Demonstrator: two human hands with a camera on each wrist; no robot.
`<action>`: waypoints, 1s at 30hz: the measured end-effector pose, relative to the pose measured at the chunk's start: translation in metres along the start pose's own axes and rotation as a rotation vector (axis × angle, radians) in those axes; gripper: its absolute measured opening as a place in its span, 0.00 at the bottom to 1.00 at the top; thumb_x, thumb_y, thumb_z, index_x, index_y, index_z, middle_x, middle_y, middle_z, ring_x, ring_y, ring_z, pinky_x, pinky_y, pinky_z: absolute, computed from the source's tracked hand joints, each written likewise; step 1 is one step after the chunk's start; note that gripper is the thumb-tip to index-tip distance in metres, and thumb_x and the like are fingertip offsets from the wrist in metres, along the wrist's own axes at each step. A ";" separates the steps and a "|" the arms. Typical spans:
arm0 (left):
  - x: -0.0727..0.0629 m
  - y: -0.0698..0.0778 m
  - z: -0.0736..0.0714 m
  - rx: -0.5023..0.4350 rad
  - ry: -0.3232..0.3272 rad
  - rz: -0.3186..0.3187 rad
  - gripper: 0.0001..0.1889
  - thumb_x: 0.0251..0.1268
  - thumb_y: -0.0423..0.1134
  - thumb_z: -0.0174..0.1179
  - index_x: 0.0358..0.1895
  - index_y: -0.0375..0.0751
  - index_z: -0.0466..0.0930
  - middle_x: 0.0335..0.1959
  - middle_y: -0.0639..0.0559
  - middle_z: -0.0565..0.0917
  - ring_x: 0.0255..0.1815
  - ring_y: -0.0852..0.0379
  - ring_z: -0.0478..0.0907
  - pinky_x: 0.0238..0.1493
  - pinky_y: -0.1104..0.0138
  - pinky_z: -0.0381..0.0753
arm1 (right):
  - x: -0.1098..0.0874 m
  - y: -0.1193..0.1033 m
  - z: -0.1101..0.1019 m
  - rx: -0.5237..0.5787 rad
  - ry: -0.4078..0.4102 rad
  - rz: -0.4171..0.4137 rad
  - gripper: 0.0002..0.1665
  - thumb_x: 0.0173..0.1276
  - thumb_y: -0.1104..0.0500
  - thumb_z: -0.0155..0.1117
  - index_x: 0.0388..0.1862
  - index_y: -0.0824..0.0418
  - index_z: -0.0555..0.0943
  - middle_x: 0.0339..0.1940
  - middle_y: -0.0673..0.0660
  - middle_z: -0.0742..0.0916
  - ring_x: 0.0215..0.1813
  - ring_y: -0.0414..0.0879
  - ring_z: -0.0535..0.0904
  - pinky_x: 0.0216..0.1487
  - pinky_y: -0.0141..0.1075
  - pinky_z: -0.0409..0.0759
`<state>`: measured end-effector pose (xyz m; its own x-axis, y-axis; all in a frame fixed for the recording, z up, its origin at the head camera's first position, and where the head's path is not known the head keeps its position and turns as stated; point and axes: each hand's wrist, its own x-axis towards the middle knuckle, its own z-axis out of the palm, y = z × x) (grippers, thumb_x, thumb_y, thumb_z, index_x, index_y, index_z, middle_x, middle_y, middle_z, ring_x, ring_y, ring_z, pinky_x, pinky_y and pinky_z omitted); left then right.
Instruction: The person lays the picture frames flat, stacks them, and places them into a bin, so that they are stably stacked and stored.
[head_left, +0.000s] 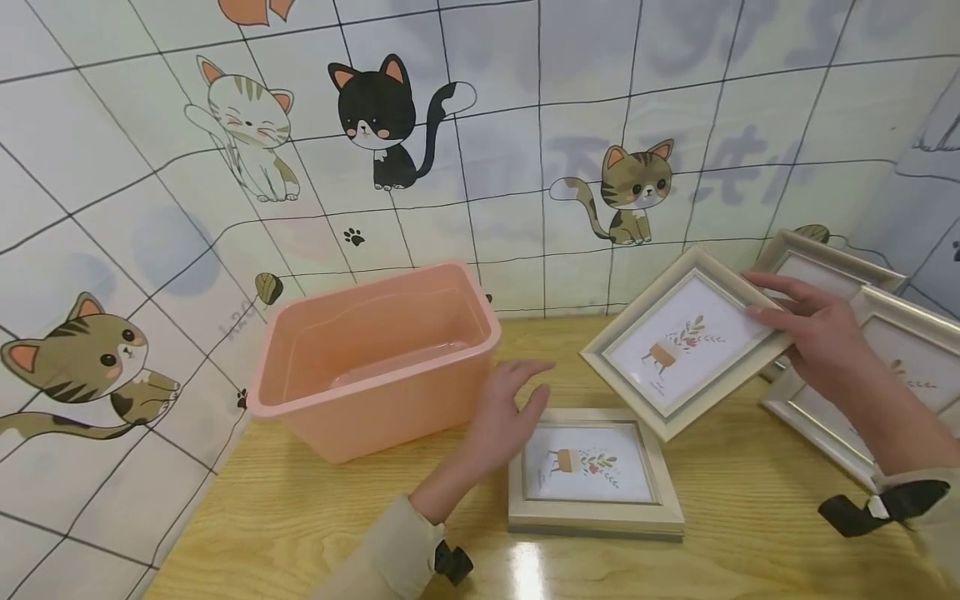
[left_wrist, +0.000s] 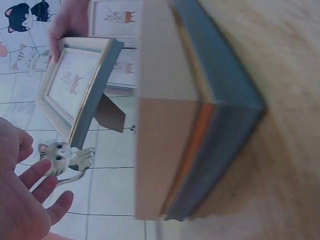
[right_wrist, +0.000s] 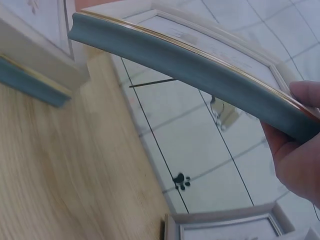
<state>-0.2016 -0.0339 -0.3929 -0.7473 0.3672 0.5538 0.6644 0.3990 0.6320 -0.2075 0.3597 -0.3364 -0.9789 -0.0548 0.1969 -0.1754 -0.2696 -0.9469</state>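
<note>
My right hand (head_left: 821, 333) pinches the right edge of a cream picture frame (head_left: 686, 342) and holds it tilted above the table. The frame shows a print of a plant in an orange pot, and its side is blue-grey in the right wrist view. Behind it, a brown stand flap (left_wrist: 111, 114) hangs out in the left wrist view. My left hand (head_left: 501, 412) holds nothing, its fingers loosely spread between the pink bin (head_left: 375, 408) and a frame lying flat (head_left: 596, 517) on the table.
To the right, two more picture frames (head_left: 802, 250) lean by the wall, partly hidden by my right hand and forearm. The pink bin stands against the cat-patterned wall (head_left: 510, 208). Everything rests on a wood-grain table (head_left: 247, 517).
</note>
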 end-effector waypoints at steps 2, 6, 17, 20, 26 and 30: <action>0.005 0.005 -0.003 -0.036 0.019 0.040 0.15 0.74 0.32 0.60 0.60 0.37 0.83 0.57 0.46 0.84 0.58 0.49 0.78 0.57 0.55 0.78 | -0.004 0.002 0.009 0.026 -0.030 -0.004 0.29 0.75 0.76 0.55 0.67 0.53 0.82 0.51 0.49 0.88 0.45 0.44 0.87 0.41 0.35 0.86; 0.013 0.011 -0.006 -0.161 0.018 0.045 0.16 0.74 0.31 0.59 0.62 0.35 0.81 0.59 0.44 0.83 0.58 0.49 0.79 0.54 0.58 0.82 | -0.014 0.006 0.022 0.007 -0.056 0.008 0.29 0.75 0.76 0.55 0.67 0.53 0.82 0.52 0.49 0.86 0.47 0.43 0.87 0.42 0.38 0.87; 0.022 0.017 -0.011 -0.455 -0.202 -0.078 0.25 0.79 0.33 0.55 0.75 0.38 0.67 0.71 0.43 0.73 0.70 0.44 0.71 0.66 0.55 0.74 | -0.030 0.033 0.049 -0.022 -0.234 0.036 0.30 0.79 0.74 0.49 0.70 0.50 0.79 0.57 0.50 0.85 0.52 0.46 0.86 0.44 0.43 0.87; 0.024 0.018 -0.013 -0.494 -0.218 -0.104 0.26 0.79 0.33 0.54 0.76 0.40 0.66 0.70 0.41 0.74 0.70 0.44 0.72 0.65 0.58 0.75 | -0.034 0.040 0.056 -0.038 -0.269 0.029 0.30 0.80 0.74 0.48 0.70 0.49 0.79 0.58 0.51 0.85 0.52 0.47 0.85 0.44 0.44 0.87; 0.028 0.023 -0.013 -0.544 -0.257 -0.138 0.26 0.80 0.35 0.53 0.78 0.44 0.65 0.69 0.40 0.75 0.66 0.48 0.76 0.57 0.62 0.80 | -0.039 0.050 0.068 -0.021 -0.321 0.024 0.30 0.80 0.74 0.46 0.71 0.49 0.78 0.56 0.54 0.86 0.51 0.49 0.86 0.44 0.45 0.87; 0.028 0.026 -0.013 -0.568 -0.302 -0.165 0.26 0.82 0.35 0.51 0.79 0.45 0.63 0.72 0.41 0.72 0.66 0.49 0.76 0.54 0.62 0.82 | -0.041 0.053 0.075 0.002 -0.340 0.056 0.30 0.80 0.74 0.46 0.69 0.47 0.80 0.54 0.55 0.87 0.49 0.50 0.87 0.43 0.46 0.87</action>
<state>-0.2055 -0.0243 -0.3545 -0.7476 0.5919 0.3013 0.3708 -0.0044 0.9287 -0.1686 0.2752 -0.3757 -0.8960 -0.3868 0.2180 -0.1214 -0.2589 -0.9583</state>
